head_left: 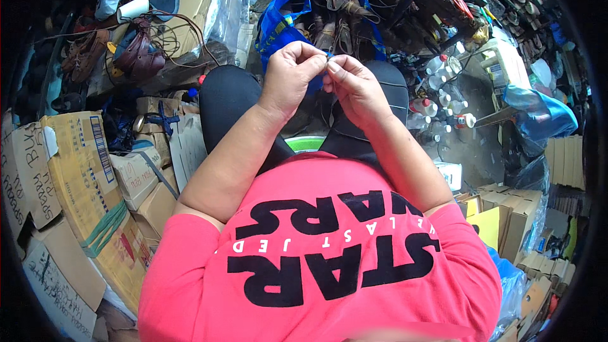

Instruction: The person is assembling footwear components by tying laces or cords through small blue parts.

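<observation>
My left hand (pixel 290 77) and my right hand (pixel 358 83) meet above my knees, thumbs and forefingers pinched together almost tip to tip. What the fingertips hold is too small to make out. A thin pale strand seems to hang below my right hand. Just beyond both hands stands a blue plastic bag (pixel 278 24), its mouth spread wide. Inside it are several brown leather shoes (pixel 344 37), some with cord or laces around them.
Cardboard boxes (pixel 79 164) are stacked at my left. A dark red leather shoe (pixel 139 50) lies at the upper left near a white cup (pixel 133 9). Several plastic bottles (pixel 437 109) crowd the floor to the right, near more cardboard pieces (pixel 513 209). A green-rimmed round thing (pixel 305 144) shows between my legs.
</observation>
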Demonstrator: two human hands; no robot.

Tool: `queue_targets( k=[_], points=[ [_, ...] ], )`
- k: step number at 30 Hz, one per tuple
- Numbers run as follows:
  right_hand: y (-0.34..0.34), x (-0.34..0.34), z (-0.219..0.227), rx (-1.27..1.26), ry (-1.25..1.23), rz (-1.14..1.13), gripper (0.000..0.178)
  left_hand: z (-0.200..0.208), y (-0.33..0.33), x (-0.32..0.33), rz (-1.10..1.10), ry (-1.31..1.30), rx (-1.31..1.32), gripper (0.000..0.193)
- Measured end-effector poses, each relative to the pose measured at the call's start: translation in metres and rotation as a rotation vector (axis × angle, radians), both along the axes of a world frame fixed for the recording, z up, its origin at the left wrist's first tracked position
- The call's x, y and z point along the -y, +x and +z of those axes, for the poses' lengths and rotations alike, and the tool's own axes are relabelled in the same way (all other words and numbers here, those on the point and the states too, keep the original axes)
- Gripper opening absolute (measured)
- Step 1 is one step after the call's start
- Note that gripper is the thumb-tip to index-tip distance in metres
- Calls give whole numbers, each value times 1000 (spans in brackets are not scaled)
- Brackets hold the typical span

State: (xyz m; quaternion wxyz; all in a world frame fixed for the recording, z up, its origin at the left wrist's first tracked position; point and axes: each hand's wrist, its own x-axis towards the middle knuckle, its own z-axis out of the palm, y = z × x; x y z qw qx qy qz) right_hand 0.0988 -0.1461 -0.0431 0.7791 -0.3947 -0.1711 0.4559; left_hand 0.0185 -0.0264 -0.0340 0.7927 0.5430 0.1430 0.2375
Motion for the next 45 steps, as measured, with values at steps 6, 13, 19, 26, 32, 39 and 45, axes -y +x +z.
queue_targets(
  k=[6,13,19,26,32,39,45],
  points=[
    [2,1,4,94,-37,15,15,7,-4,-8,-118,-206,4,17],
    [1,0,2,169,-51,6,16,3,-4,-10,-119,-113,-48,14],
    [1,0,1,241,-140,-10,19,4,-6,-10,-78,18,-42,10],
    [22,17,8,792,-312,-270,26,14,-12,-19,120,686,-155,6],
    [24,4,42,1523,-261,-230,19,20,-15,-12,165,1077,-213,7],
    [18,3,38,1668,-316,-327,10,17,-12,-8,218,1066,-218,8],
    [16,0,26,1610,-319,-399,12,11,-6,-6,255,1096,-202,8]
  ],
)
